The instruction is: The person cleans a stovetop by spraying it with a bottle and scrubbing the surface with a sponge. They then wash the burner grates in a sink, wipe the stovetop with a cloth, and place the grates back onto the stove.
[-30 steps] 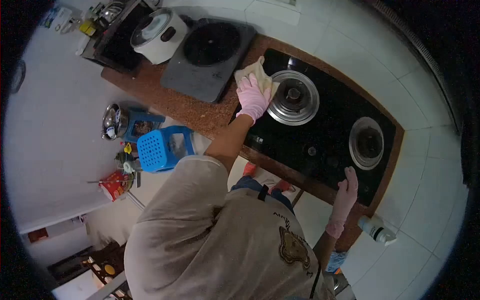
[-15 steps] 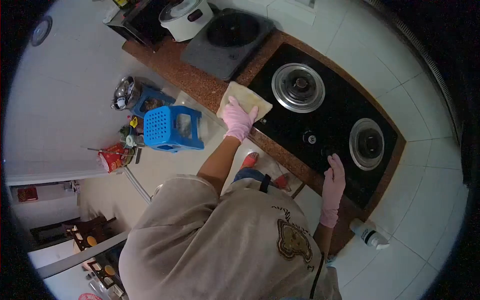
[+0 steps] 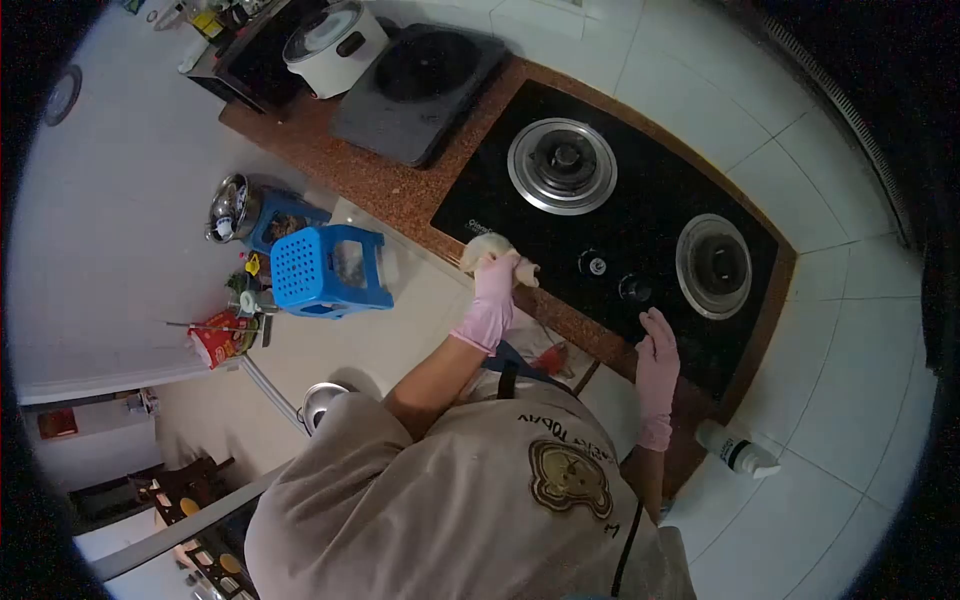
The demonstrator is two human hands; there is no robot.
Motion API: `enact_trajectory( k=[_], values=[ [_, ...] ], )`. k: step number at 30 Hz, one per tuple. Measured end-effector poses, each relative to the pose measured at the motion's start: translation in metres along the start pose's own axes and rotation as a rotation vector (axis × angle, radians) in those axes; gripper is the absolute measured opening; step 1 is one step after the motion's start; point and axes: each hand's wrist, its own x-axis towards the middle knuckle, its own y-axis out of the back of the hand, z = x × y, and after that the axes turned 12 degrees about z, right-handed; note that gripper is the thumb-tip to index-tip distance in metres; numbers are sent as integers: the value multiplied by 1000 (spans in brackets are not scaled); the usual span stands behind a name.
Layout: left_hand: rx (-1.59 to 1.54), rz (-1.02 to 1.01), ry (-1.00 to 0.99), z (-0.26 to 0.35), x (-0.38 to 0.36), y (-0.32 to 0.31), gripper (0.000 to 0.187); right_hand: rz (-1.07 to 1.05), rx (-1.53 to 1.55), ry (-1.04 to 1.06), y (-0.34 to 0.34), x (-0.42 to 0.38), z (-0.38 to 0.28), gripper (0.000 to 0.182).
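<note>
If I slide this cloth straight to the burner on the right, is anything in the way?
Yes: one knob stands between the cloth in your left hand and the right burner, with a second knob close beside that path.

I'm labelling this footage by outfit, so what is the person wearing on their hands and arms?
The left hand and right hand both wear close-fitting, pale pink gloves with cuffs around the wrists and no visible markings. The left sleeve is short, loose, plain and greyish beige, leaving the forearm uncovered. The right sleeve's edge is hard to make out.
</note>
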Motion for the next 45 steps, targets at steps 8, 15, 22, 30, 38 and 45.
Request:
enact_trajectory(
  k=[8,15,22,30,38,45],
  values=[
    [39,186,-453,59,45,-30,47,-53,-70,79,-33,17,-20,36],
    [1232,-28,-1633,24,57,-52,53,-337,-376,458,-160,52,-46,48],
    [1385,-80,-1724,83,133,-57,53,-306,-539,612,-171,61,-32,65],
    [1216,-685,-1770,165,209,-179,39,-266,-465,573,-170,60,-45,66],
    [1522,-235,-1719,102,139,-71,43,-273,-481,575,-173,61,-37,63],
    [1774,-114,-1553,-16,67,-116,28,-468,-956,578,-186,57,-9,64]
  ],
)
